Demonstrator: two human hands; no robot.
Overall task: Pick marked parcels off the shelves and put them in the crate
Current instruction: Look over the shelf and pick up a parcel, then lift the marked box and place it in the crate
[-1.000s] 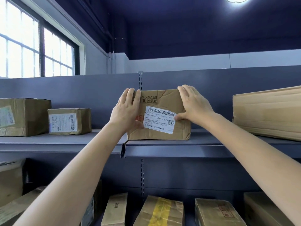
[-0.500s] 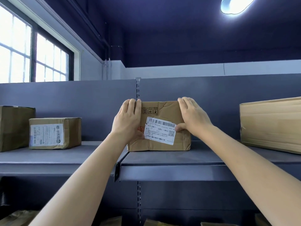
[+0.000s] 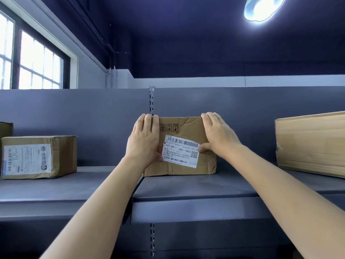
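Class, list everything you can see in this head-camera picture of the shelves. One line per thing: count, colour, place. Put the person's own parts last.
Parcel with white label: one, brown cardboard, centre of the shelf, standing on it, held at both sides.
Labelled box: one, brown with white label, left on the shelf.
Box edge: one, brown, far left, behind the labelled box, mostly cut off.
Large box: one, light brown, right on the shelf, partly out of frame.
Shelf: one, grey metal, across the picture.
Window: one, bright, upper left.
Ceiling lamp: one, white, upper right.
Left hand: grips the parcel's left side.
Right hand: grips its right side, thumb on the label.
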